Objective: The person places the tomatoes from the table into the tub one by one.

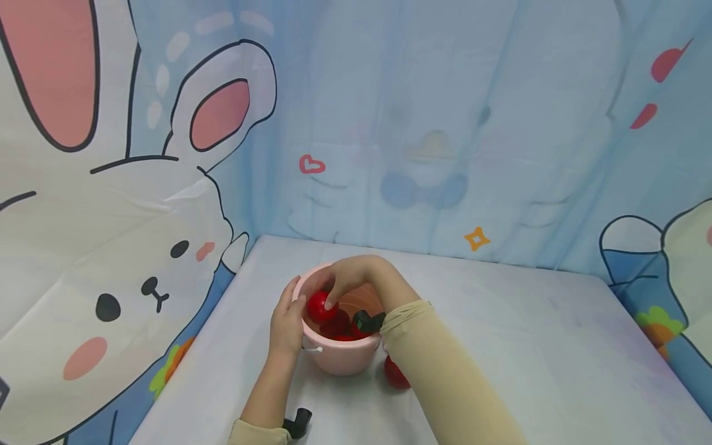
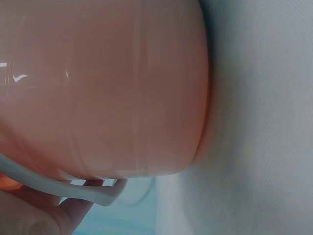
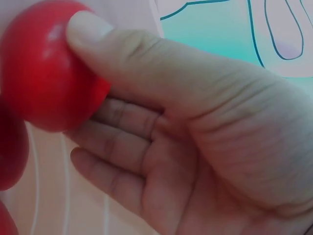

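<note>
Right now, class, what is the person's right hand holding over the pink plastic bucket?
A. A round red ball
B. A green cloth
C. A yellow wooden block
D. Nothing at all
A: the right hand pinches a round red ball between thumb and fingers just inside the pink plastic bucket, which the left hand steadies by its side.

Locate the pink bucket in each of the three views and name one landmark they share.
Head: pink bucket at lower centre, between both hands.
Left wrist: its pink wall fills most of the picture, white handle below.
Right wrist: only its pale inner wall at lower left, behind the red ball.
Shared landmark: the bucket's pink wall.
</note>
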Available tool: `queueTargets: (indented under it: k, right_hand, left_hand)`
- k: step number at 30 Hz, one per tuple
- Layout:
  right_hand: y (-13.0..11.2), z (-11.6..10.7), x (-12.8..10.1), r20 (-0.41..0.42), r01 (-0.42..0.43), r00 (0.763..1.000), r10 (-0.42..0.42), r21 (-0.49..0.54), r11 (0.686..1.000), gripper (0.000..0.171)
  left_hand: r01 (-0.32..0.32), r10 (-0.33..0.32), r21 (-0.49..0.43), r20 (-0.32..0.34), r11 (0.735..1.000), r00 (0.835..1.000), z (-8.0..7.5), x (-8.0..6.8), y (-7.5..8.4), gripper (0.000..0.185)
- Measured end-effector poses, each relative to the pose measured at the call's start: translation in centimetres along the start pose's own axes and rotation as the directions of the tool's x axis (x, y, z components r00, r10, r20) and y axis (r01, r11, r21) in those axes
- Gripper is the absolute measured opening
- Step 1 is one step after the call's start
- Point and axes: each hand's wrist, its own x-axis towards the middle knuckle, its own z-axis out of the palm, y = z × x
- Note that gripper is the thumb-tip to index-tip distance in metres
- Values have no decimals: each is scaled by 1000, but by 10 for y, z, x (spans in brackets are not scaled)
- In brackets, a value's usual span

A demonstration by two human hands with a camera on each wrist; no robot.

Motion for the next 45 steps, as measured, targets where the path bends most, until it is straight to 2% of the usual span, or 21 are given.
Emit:
queueTargets:
  k: [9,13,19,25,33,40,45]
  right_hand:
    - [1,3,-2,-49,-67,996,71,73,995,37]
    - [3,2,-4,-74,-63,995,69,81,995,35]
    - [4,-9,-20,-155,-1,988,13,76,997,36]
    - [9,-21,-45,-310,51,951,-22,87,995,41]
    - [37,-21,-87,-395,58,918,23,192,980,40]
    - [76,-4,-122,-492,66,867,80,273,960,41]
    - [107,21,-133,-509,47,849,142,341,939,47]
  left_hand:
    - [18,-18,8,0,1000,1000,-2,-1,1,48]
    - [15,-15,8,7,1000,1000,-1,-1,1,48]
    - [17,-17,2,8,1000,1000,0,-1,-1,48]
    - [23,-23,4,9,1000,1000,1,-1,1,48]
    - [13,-13,8,2,1000,1000,1,-1,1,49]
    - [15,-15,19,-1,1000,1000,2,-2,3,48]
    - [26,-26,12,-8,1000,1000,2,-2,3,48]
